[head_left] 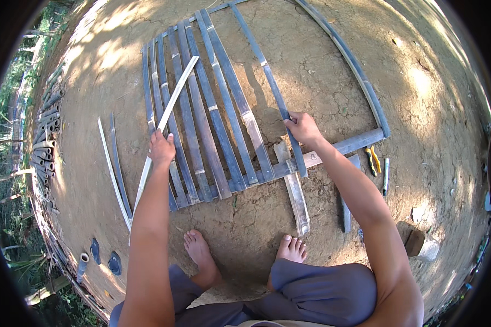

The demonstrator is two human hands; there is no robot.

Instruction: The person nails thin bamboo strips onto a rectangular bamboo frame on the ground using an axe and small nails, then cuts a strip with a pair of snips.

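Observation:
My left hand (162, 148) is closed around a long pale bamboo strip (179, 87), which lies slantwise over the left slats. On the right, my right hand (304, 129) grips a dark bamboo slat (273, 87) near its lower end. That slat runs from the far rail down across the near bamboo rail (343, 144), apart from the other slats. Several dark bamboo slats (215, 117) lie side by side across the frame to its left. Under the held slat's lower end, a split bamboo piece (295, 204) passes beneath the near rail.
A curved bamboo pole (346, 54) bounds the frame's right side. Pliers (373, 161) and a slim rod-like tool (386, 177) lie right, above a block (421, 245). Two loose strips (113, 174) lie left. Sandals (114, 263) and stacked bamboo poles (48, 122) are farther left.

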